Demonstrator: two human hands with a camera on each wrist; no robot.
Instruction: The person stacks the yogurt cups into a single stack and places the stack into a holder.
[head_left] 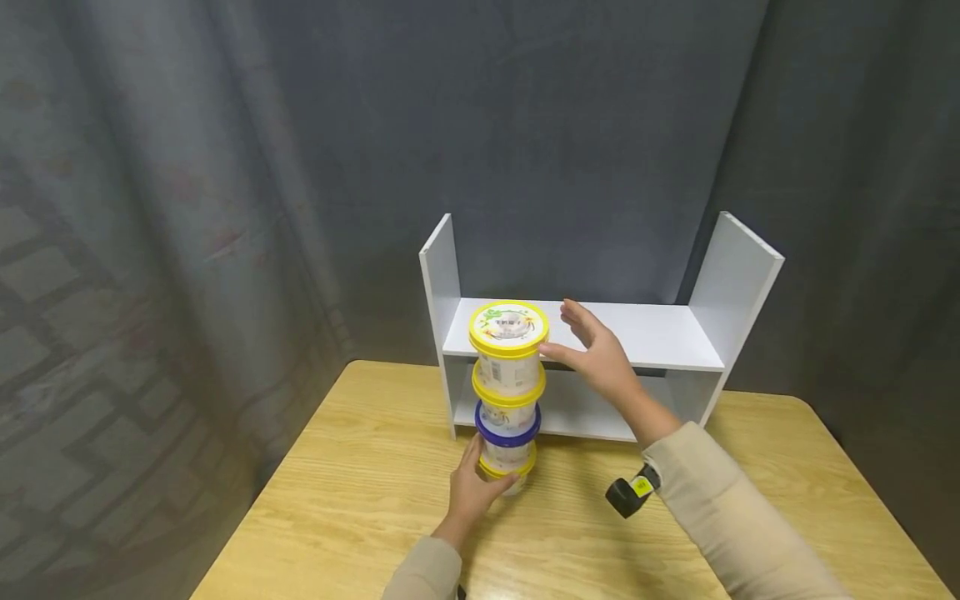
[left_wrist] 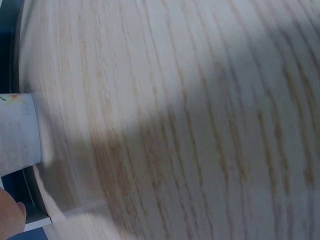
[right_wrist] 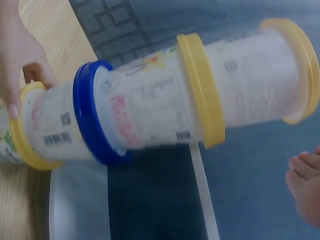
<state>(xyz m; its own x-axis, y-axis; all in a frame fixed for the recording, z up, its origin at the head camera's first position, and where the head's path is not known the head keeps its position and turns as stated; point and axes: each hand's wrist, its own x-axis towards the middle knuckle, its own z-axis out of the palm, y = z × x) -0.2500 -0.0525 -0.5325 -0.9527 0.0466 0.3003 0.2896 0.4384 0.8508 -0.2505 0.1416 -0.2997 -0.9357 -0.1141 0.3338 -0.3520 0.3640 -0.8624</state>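
Note:
Several round white paper tubs with printed labels stand in one upright stack. The top tub [head_left: 509,375] has a yellow lid [head_left: 509,329]; a blue lid [head_left: 507,428] sits lower down, above the bottom tub [right_wrist: 9,140], whose lid is yellow. My left hand [head_left: 471,492] holds the bottom tub at its lid, thumb on the near side and fingers around the left. Beside the top tub, my right hand [head_left: 600,358] is raised with fingers extended and thumb apart. The thumb tip looks close to the tub in the head view, but the right wrist view shows a gap.
Behind the stack stands a white two-tier shelf [head_left: 630,329] with tall side panels. All stand on a light wood table [head_left: 360,483]. Grey curtains [head_left: 570,150] hang behind and at the sides. A black wrist camera [head_left: 630,493] is on my right wrist.

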